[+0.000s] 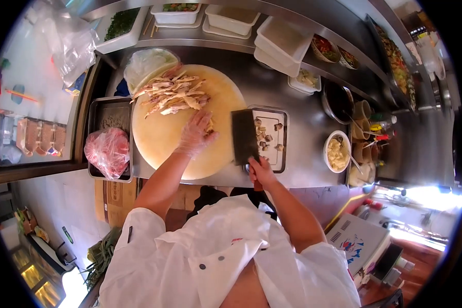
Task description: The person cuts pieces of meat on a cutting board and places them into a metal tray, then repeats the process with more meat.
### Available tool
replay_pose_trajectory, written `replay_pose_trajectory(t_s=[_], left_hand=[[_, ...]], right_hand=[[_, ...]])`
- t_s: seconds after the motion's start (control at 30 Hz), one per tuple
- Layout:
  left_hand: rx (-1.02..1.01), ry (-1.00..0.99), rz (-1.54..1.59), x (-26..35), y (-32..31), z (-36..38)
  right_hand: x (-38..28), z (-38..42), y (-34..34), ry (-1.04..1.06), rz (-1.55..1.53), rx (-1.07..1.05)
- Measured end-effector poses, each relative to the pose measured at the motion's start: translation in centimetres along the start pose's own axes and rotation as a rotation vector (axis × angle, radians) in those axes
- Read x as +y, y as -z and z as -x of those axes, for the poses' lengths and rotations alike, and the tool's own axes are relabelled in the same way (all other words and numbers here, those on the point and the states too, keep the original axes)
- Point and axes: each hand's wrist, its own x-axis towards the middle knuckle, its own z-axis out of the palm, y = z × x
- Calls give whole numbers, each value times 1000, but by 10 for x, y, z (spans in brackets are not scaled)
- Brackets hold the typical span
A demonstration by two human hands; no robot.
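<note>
A pile of pale meat pieces (177, 94) lies on the upper part of a round cutting board (159, 138). Just below the pile, my left hand (196, 134), in a clear plastic glove, rests on the board with a small piece beside its fingers; whether it grips anything is hidden. My right hand (261, 172) is wrapped round the handle of a broad cleaver (244, 137), whose blade hangs between the board's right edge and a metal tray (278, 163). Several small cut pieces (263, 137) lie in that tray.
Left of the board, a dark tray (96, 110) holds a plastic-wrapped pink bundle (108, 153). A plastic-lined container (146, 69) touches the board's upper left. To the right are a white bowl (338, 151) with a spoon and a dark pot (339, 100). Shelves with white containers (282, 41) run behind.
</note>
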Motion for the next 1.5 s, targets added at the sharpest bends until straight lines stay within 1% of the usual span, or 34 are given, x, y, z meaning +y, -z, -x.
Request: replay_pose_trajectory(t_s=[0.13, 0.23, 0.33, 0.37, 0.47, 0.5, 0.6, 0.67, 0.73, 0.8, 0.87, 1.0, 1.07, 1.2, 1.3, 1.4, 1.43, 1.5], left_hand=[[-9, -23, -3, 10, -10, -5], [123, 6, 55, 12, -28, 2], [183, 167, 200, 29, -27, 10], [232, 192, 159, 32, -28, 14], [298, 448, 302, 50, -35, 25], [314, 455, 293, 57, -38, 28], [341, 404, 35, 90, -56, 36], [373, 337, 66, 123, -73, 28], [357, 361, 186, 147, -109, 19], [347, 321, 226, 178, -142, 6], [335, 305, 293, 210, -170, -7], [251, 260, 196, 225, -208, -11], [233, 219, 126, 222, -207, 1], [208, 400, -108, 217, -175, 57], [-55, 756, -182, 217, -156, 89], [-335, 891, -115, 200, -163, 86], [-325, 919, -153, 200, -171, 83], [-317, 828, -145, 198, -182, 74]], right_hand=[[-6, -12, -40, 19, 5, -40], [15, -24, -68, 33, 73, -44], [25, -19, -97, 34, 116, -85], [26, -15, -103, 33, 120, -110], [45, -16, -104, 41, 117, -176], [45, -10, -97, 29, 100, -215], [40, 10, -66, -19, 61, -279], [31, 25, -34, -10, 154, -209], [17, 48, 5, -6, 216, -138], [-4, 68, 47, 12, 249, -74], [-5, 75, 87, 65, 371, 27], [-9, 83, 156, 137, 518, 208], [-9, 86, 187, 171, 412, 265], [-13, 100, 237, 168, 206, 354], [2, 101, 268, 203, 159, 356], [-3, 112, 278, 128, 9, 355], [-10, 118, 277, 108, -1, 357], [-15, 119, 279, 112, -3, 372]])
